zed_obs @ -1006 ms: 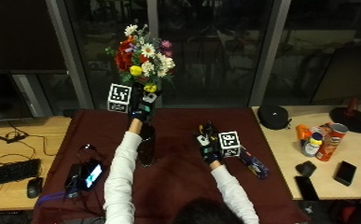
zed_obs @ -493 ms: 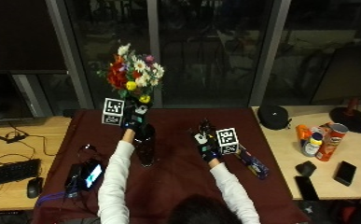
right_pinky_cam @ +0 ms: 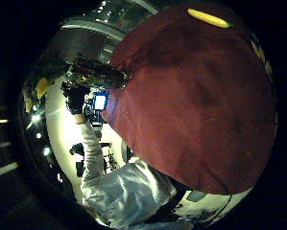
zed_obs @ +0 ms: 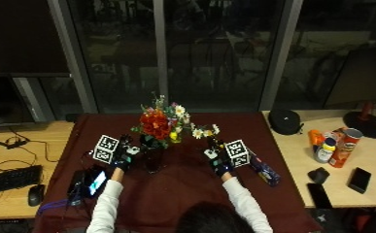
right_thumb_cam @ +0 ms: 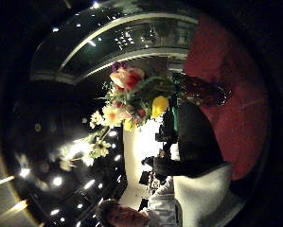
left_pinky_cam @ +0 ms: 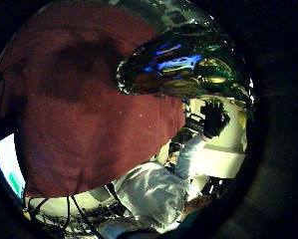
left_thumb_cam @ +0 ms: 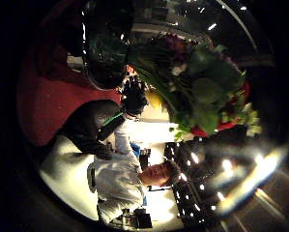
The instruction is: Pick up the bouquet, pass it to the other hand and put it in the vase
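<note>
The bouquet (zed_obs: 162, 121), red, white and yellow flowers with green leaves, stands upright in the dark glass vase (zed_obs: 152, 160) on the dark red tablecloth (zed_obs: 187, 189). A sprig of white flowers leans out to its right. My left hand (zed_obs: 124, 156) is just left of the vase, fingers up, and holds nothing that I can see. The left thumb side palm view shows the bouquet (left_thumb_cam: 202, 92) and the vase mouth (left_thumb_cam: 105, 58) a little way off the palm. My right hand (zed_obs: 218, 160) is raised right of the vase, apart from it, fingers spread (left_pinky_cam: 213, 119).
A phone with a lit screen (zed_obs: 94, 180) lies by my left forearm. A dark blue packet (zed_obs: 265, 172) lies right of my right hand. Cans (zed_obs: 346, 148) and small dark devices are on the wooden table to the right, a keyboard (zed_obs: 9, 178) to the left.
My left hand has come down with the bouquet from high above the table; the stems now stand in the vase and the hand is beside it. The right hand has hardly moved.
</note>
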